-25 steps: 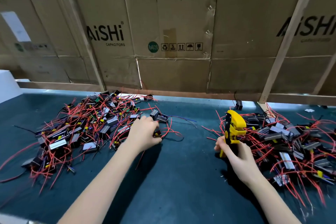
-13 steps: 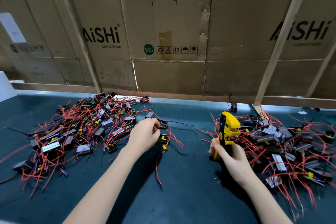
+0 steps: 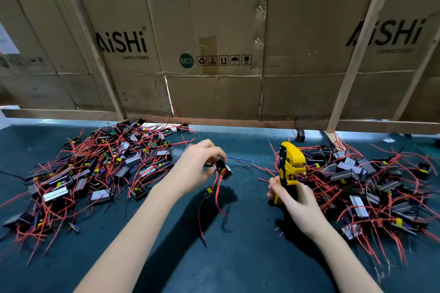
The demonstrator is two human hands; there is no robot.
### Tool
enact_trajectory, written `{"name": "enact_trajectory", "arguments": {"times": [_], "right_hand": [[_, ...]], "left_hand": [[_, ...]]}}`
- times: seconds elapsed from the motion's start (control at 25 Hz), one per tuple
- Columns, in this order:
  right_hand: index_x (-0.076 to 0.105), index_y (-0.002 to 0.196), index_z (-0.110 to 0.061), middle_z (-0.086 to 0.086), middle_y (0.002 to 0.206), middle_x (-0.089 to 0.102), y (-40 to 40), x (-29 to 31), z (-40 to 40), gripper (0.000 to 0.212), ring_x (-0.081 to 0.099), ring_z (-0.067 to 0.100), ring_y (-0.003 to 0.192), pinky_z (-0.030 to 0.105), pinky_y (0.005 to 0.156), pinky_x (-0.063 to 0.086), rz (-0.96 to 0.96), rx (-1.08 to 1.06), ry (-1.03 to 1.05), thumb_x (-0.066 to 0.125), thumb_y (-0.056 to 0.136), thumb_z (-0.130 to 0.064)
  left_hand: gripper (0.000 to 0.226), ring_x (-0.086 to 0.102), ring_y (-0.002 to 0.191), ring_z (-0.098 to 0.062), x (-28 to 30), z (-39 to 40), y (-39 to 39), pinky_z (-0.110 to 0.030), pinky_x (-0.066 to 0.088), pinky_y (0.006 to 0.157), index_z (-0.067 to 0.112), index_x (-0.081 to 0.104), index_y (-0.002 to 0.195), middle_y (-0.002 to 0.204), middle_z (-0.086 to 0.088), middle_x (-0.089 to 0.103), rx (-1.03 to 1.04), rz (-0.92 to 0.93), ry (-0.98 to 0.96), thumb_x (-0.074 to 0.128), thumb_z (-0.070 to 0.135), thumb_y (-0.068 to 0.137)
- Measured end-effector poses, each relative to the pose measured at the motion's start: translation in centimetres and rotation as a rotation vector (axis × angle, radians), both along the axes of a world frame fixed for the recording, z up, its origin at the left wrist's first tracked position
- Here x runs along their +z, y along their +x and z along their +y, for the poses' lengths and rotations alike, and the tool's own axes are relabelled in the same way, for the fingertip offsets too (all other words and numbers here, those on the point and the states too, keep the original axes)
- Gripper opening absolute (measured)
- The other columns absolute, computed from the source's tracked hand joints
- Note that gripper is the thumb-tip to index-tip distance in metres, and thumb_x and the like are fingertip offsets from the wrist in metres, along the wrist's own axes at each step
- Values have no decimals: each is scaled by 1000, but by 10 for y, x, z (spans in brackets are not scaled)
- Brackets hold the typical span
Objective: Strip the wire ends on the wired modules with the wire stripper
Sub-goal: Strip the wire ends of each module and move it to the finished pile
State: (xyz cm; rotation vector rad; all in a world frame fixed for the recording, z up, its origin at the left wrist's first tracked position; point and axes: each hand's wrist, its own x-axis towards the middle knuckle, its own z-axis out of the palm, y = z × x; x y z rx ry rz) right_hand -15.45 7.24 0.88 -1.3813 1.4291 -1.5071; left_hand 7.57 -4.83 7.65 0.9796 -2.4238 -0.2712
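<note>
My left hand [image 3: 194, 169] pinches a small black wired module [image 3: 223, 169] lifted above the dark mat, at the right edge of the left pile. Its red wires hang down, and a second small module [image 3: 207, 192] dangles among them. My right hand [image 3: 294, 200] grips the handles of the yellow and black wire stripper [image 3: 290, 166], held upright with its head pointing up. The stripper stands about a hand's width to the right of the held module. No wire sits in its jaws.
A big pile of modules with red wires [image 3: 90, 173] covers the left of the dark green mat [image 3: 238, 257]. Another such pile [image 3: 371, 185] lies on the right. Cardboard boxes [image 3: 214, 54] and wooden slats wall off the back. One stray module [image 3: 300, 135] sits by the back rail.
My left hand has lifted a module out of the left pile and carried it rightward, wires trailing below. My right hand with the stripper has stayed in place.
</note>
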Motion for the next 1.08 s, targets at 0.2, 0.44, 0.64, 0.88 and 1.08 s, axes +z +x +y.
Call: {"name": "enact_trajectory", "arguments": {"times": [0.2,0.44,0.64,0.88,1.08], "right_hand": [[63,80,-9,-2,71,63,2,3,1,46,63,21,77,28,81,48,48,10,5,68,83,-55],[55,66,-20,-6,57,43,2,0,-1,32,38,10,58,29,62,34,240,-205,-40,72,85,-40],[45,66,-29,-9,60,44,2,6,1,31,39,7,57,15,56,30,398,-302,-249,70,78,-43],[45,74,-20,-7,73,43,1,3,0,28,41,19,68,31,62,35,750,-345,-365,64,68,-39],[52,74,-15,-8,73,44,2,0,-1,29,44,21,69,36,62,40,807,-367,-341,65,67,-41]], "left_hand": [[46,64,88,-13,-22,23,-12,-18,46,79,17,75,98,95,-1,68,-257,-196,174,50,-14,75],[16,65,56,-20,-56,29,-23,-32,50,65,18,54,85,80,3,61,242,521,288,67,8,85],[33,60,65,-11,-71,39,-35,-29,50,64,23,55,66,59,11,60,458,240,189,75,46,77],[14,66,69,-11,-71,44,-30,-36,54,71,21,67,68,67,8,69,327,373,311,78,25,77],[5,68,81,-9,-70,40,-22,-35,54,78,24,75,83,79,11,74,150,290,343,78,27,79]]}}
